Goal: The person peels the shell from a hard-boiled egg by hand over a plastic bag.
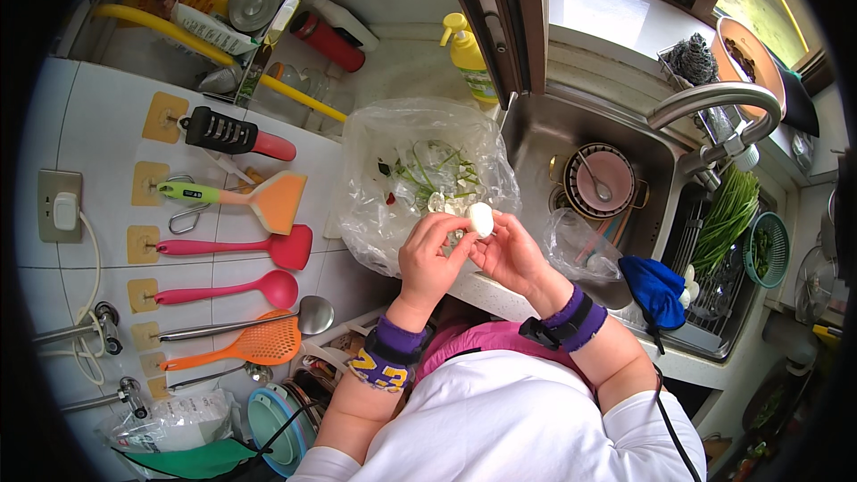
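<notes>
Between the fingertips of both hands is a smooth white egg (481, 219), apparently peeled. My left hand (432, 248) grips it from the left, thumb and index finger against its side. From the right, the fingers of my right hand (510, 253) touch its lower edge. Just beyond and below them stands an open clear plastic bag (375, 181). Green stems (422, 167) and pale bits that look like eggshell lie inside it. Part of the bag's contents is hidden behind my hands.
Right of the bag, a steel sink (535, 134) holds a pink bowl (606, 171) with a spoon. A curved faucet (720, 97) reaches over it. White eggs (689, 284), a blue cloth (653, 291) and green stalks (730, 221) lie farther right. Utensils, including a red spatula (291, 248), hang left.
</notes>
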### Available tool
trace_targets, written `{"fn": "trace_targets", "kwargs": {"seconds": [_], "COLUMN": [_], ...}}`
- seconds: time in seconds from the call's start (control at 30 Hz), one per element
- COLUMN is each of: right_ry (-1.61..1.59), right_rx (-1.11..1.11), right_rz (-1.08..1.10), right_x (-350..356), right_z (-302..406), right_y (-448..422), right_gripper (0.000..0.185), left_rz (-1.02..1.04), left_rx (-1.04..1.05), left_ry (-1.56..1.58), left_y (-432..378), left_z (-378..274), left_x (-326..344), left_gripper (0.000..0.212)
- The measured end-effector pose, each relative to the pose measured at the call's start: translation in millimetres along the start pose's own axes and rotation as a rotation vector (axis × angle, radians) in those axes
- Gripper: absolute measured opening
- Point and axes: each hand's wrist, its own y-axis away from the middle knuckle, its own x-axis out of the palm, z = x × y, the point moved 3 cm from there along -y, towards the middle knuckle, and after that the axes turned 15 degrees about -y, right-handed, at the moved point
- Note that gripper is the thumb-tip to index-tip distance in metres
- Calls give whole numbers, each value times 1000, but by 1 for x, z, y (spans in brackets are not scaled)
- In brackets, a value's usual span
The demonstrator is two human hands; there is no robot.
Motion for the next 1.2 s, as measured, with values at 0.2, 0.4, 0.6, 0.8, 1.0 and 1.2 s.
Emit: {"fn": "trace_targets", "kwargs": {"seconds": [0.2,0.4,0.6,0.8,1.0,1.2], "right_ry": [44,75,-17,18,80,149], "right_rx": [-36,-76,-31,-36,-25,98], "right_rz": [0,-72,-71,-49,-33,53], "right_x": [-3,0,0,0,2,7], "right_z": [0,1,5,2,0,1], "right_y": [-1,-1,0,-2,-2,0], "right_gripper": [30,33,34,32,36,44], "left_rz": [-202,-176,-86,-80,-51,-74], "left_rx": [337,344,-60,57,-20,-145], "left_ry": [-68,-102,-18,1,3,101], "left_y": [-1,2,5,1,1,-5], "left_z": [2,-1,15,5,4,21], "left_x": [6,8,4,2,4,1], "left_gripper": [15,12,13,14,12,12]}}
